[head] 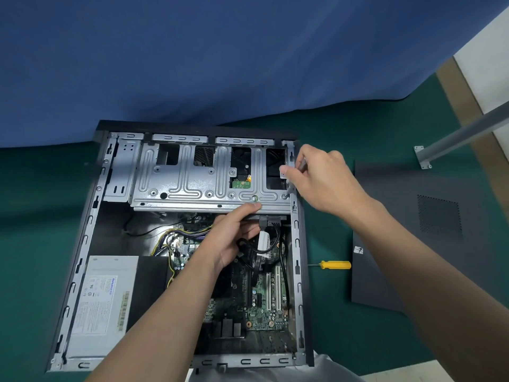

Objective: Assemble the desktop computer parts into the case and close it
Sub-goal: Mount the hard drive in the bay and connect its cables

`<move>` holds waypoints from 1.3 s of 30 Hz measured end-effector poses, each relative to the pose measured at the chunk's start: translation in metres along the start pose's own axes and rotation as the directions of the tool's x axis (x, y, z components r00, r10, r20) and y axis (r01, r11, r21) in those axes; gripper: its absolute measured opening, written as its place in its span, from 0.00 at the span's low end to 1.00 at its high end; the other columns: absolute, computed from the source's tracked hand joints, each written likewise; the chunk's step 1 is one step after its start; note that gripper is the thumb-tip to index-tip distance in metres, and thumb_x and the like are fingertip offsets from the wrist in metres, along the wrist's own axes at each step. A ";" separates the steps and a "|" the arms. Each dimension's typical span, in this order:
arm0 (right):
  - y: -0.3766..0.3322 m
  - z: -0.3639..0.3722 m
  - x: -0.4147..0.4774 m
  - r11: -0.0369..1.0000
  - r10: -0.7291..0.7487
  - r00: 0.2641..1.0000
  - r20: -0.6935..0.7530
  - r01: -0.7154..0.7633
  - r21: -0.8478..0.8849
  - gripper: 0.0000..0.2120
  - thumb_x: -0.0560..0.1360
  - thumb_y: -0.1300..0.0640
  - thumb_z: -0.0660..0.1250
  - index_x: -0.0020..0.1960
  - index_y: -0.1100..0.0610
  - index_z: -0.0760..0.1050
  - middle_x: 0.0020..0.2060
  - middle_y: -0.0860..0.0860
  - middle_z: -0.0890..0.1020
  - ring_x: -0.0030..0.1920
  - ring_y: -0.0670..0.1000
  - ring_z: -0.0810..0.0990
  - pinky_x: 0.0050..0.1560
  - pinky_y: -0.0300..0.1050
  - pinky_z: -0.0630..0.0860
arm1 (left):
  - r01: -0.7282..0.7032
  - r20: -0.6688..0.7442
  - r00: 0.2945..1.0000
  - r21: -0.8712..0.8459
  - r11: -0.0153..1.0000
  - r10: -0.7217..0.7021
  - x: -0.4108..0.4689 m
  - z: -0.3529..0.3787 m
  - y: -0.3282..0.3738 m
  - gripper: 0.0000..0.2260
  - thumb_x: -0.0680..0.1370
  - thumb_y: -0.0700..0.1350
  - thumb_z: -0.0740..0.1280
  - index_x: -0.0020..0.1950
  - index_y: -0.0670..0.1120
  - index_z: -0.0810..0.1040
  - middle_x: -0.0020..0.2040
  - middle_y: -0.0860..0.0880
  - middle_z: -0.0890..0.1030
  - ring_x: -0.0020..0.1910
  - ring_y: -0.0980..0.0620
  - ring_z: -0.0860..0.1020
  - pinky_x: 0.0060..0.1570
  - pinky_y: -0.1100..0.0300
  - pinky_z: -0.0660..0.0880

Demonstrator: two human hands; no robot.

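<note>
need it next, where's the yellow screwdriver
In the head view, the yellow screwdriver lies on the green mat right of the case, between it and the black side panel, handle toward the panel.

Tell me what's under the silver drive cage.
Through cut-outs in the drive cage, a dark drive with a small green board shows; black cables plug in below its front edge, beside the left hand. Sheet metal hides the rest.

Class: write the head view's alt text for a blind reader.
In an open computer case, the right hand holds a slim tool at the right corner of the drive cage; the left hand grips its front edge. A yellow screwdriver lies alongside.
</note>
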State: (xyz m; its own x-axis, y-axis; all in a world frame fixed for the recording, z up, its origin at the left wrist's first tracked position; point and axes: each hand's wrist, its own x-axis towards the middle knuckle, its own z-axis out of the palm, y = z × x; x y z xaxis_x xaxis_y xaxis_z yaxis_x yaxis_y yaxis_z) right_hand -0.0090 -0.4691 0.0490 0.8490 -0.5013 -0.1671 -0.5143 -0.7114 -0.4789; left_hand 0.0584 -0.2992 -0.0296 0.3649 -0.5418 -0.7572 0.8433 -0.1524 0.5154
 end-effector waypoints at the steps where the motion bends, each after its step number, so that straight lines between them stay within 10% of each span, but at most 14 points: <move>1: -0.001 -0.001 0.001 0.999 0.014 1.000 0.019 -0.013 -0.034 0.13 0.77 0.45 0.59 0.40 0.52 0.66 0.35 0.50 0.78 0.43 0.57 0.72 0.43 0.50 0.69 | 0.000 0.000 1.000 0.001 1.000 0.000 -0.001 0.000 0.000 0.06 0.73 0.43 0.73 0.48 0.44 0.81 0.40 0.49 0.84 0.35 0.55 0.82 0.35 0.67 0.77; 9: -0.005 -0.013 0.003 0.984 -0.146 0.979 0.141 0.159 -0.083 0.01 0.77 0.56 0.58 0.46 0.53 0.66 0.36 0.51 0.77 0.42 0.58 0.75 0.42 0.51 0.73 | 0.008 -0.006 1.000 -0.002 1.000 -0.008 -0.002 0.000 0.001 0.05 0.73 0.43 0.74 0.46 0.44 0.81 0.37 0.49 0.83 0.33 0.56 0.81 0.34 0.67 0.77; 28: -0.033 -0.020 -0.003 0.909 0.025 0.986 0.162 0.045 -0.415 0.18 0.81 0.47 0.57 0.36 0.56 0.61 0.41 0.57 0.71 0.42 0.60 0.65 0.42 0.50 0.64 | 0.005 0.006 1.000 0.018 1.000 -0.005 -0.004 0.000 0.002 0.06 0.73 0.44 0.74 0.47 0.44 0.81 0.39 0.47 0.82 0.32 0.57 0.80 0.33 0.67 0.76; 33: -0.032 -0.025 -0.002 0.920 -0.002 0.961 0.277 0.110 -0.376 0.04 0.76 0.59 0.59 0.46 0.57 0.64 0.37 0.53 0.70 0.41 0.61 0.70 0.38 0.50 0.66 | 0.006 0.011 1.000 0.006 1.000 -0.006 -0.004 0.001 0.002 0.06 0.73 0.44 0.73 0.47 0.43 0.81 0.40 0.46 0.83 0.33 0.56 0.80 0.33 0.67 0.76; 39: -0.031 -0.024 -0.007 0.930 0.023 0.985 0.168 0.040 -0.365 0.19 0.80 0.50 0.59 0.34 0.56 0.60 0.33 0.52 0.63 0.44 0.61 0.67 0.42 0.51 0.65 | 0.010 0.025 1.000 -0.021 1.000 -0.009 -0.005 0.000 0.002 0.06 0.73 0.43 0.74 0.47 0.43 0.81 0.39 0.47 0.84 0.32 0.56 0.80 0.31 0.68 0.75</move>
State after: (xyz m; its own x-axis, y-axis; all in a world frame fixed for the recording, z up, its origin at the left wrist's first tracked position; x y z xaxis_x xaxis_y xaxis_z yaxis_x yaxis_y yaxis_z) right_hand -0.0015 -0.4554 0.0853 0.8450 -0.4278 -0.3209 -0.4885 -0.8616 -0.1380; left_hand 0.0587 -0.2973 -0.0248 0.3471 -0.5605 -0.7519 0.8548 -0.1408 0.4995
